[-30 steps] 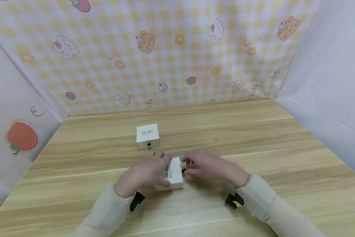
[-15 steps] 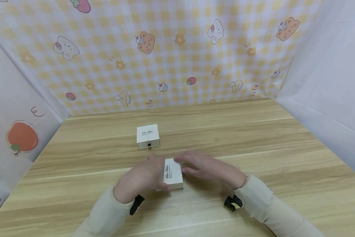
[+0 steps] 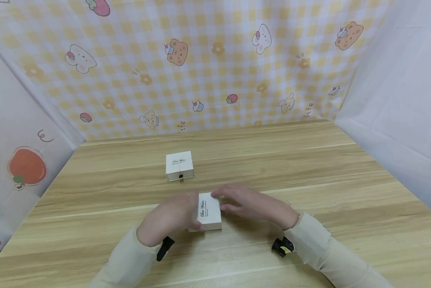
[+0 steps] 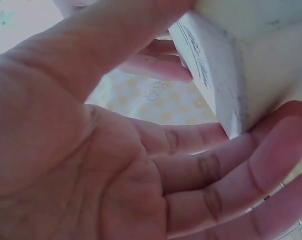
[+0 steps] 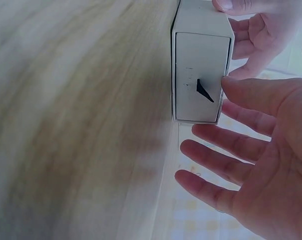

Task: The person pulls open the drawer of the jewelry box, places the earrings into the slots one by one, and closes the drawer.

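Note:
A white box (image 3: 211,212) with dark lettering lies flat on the table between the hands. The left hand (image 3: 169,218) grips its left part, thumb at the near side; in the left wrist view, fingers of this hand (image 4: 135,170) curve along the box (image 4: 278,70). At the box's right end, the right hand (image 3: 256,205) touches the far corner. The right wrist view shows this hand (image 5: 271,150) with fingers loosely spread and its thumb at the edge of the end face, which carries a black tab (image 5: 204,91).
Farther back on the wooden table (image 3: 273,156) stands a second white box (image 3: 179,163), its black tab facing the person. A checked cloth (image 3: 215,72) hangs behind the table, with pale cloths at both sides. Black devices (image 3: 283,246) sit at the wrists.
The right hand has come leftward onto the near box's end and corner. The left hand has slid slightly left along the box, uncovering more of its top. The far box has not moved.

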Motion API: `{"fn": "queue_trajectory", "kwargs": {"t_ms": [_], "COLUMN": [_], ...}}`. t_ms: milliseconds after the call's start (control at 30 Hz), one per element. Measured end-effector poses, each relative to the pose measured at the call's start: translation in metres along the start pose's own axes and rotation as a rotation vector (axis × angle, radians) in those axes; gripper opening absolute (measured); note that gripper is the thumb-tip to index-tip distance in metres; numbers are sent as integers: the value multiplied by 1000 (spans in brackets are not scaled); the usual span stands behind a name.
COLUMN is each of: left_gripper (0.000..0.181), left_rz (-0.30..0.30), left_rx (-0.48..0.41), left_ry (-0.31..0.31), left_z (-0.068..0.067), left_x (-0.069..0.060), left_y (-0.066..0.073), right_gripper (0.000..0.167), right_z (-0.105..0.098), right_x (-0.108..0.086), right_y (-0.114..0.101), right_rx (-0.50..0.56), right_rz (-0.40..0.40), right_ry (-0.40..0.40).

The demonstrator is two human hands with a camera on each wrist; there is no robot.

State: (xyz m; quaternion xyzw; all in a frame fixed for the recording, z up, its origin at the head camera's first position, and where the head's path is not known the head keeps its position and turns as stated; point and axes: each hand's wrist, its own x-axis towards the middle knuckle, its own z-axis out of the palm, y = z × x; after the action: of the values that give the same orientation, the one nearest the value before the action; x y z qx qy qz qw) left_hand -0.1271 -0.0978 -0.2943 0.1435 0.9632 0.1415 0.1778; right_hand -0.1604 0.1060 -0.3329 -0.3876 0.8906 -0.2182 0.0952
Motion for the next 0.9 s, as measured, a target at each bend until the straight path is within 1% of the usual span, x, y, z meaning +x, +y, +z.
{"fn": "queue_trajectory", "kwargs": {"t_ms": [167,267,400,467,567,633,733,800,900], "left_gripper": [54,54,59,64,71,73,68,63,59], "left_rz": [45,70,107,129,142,138,118,113,136], "left_rx": [-30,-41,-23,-11,-6,4,-18,-31,-25], "left_ry": [2,-3,-14,-7,26,52,79,103,157], "left_z": [-1,-1,-2,-2,-2,-2,-2,-1,1], "left_x": [1,4,9,11,13,13,15,17,20], "left_y": [-1,-2,-5,-7,-10,-12,-13,-15,-17], "right_gripper": [40,38,36,34,29,26,21,19,16], "right_z": [-3,-5,-6,-6,-7,-9,-11,-12,-13], "right_x": [0,-1,-3,-2,-2,-2,-3,-5,-5], "right_y": [0,0,2,3,4,4,5,5,5], "right_rx": [-4,-6,4,6,-1,-13,-43,-65,-108], "right_rz": [4,7,16,23,40,58,72,57,25], "right_ry": [12,20,35,43,57,60,66,74,87]}}
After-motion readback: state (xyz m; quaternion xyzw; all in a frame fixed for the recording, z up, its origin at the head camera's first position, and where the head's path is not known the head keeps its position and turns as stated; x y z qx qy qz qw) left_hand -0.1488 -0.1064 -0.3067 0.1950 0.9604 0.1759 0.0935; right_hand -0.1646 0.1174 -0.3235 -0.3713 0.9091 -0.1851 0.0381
